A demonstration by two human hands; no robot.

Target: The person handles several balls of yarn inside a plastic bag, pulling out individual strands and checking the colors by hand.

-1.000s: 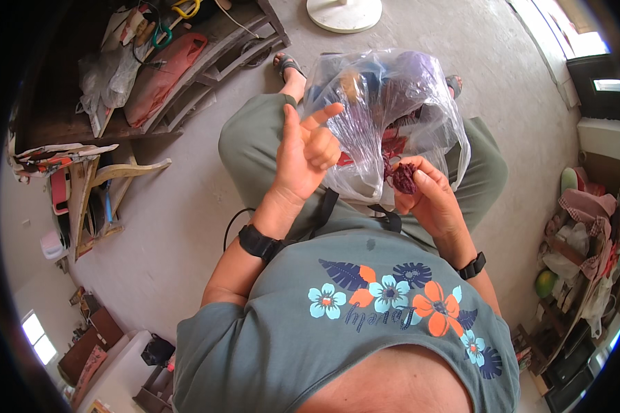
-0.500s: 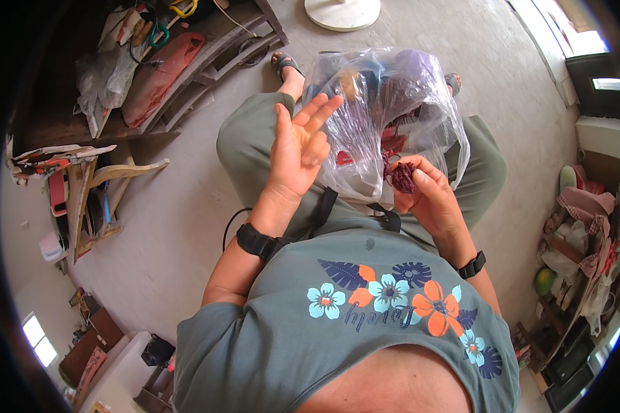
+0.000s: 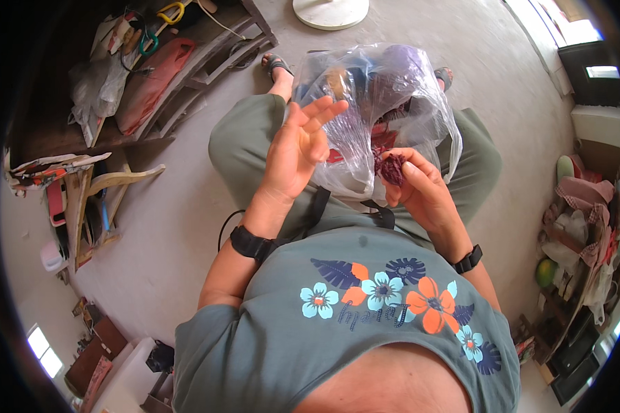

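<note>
My right hand [image 3: 421, 184] pinches a small crumpled dark red piece of yarn work [image 3: 393, 170] between thumb and fingers, just at the near edge of a clear plastic bag [image 3: 351, 162]. More dark red strands run from it toward the bag's opening. My left hand [image 3: 297, 148] is raised over the bag's left side, palm turned inward, two fingers stretched out and the others curled. I see nothing held in it. Inside the bag, a purple ball [image 3: 404, 60], a mustard one and blue ones show through the plastic, along with something bright red.
The bag rests between my knees, in green trousers [image 3: 244, 148]. A wooden shelf [image 3: 186, 103] with scissors and bags stands at the upper left. A white round base [image 3: 331, 12] is on the floor ahead. Piled cloths and bags [image 3: 585, 206] lie on the right.
The whole view has shifted slightly, so everything sits a little further left. My left hand's fingers have tilted to the right and bent somewhat. The right hand keeps its dark red piece.
</note>
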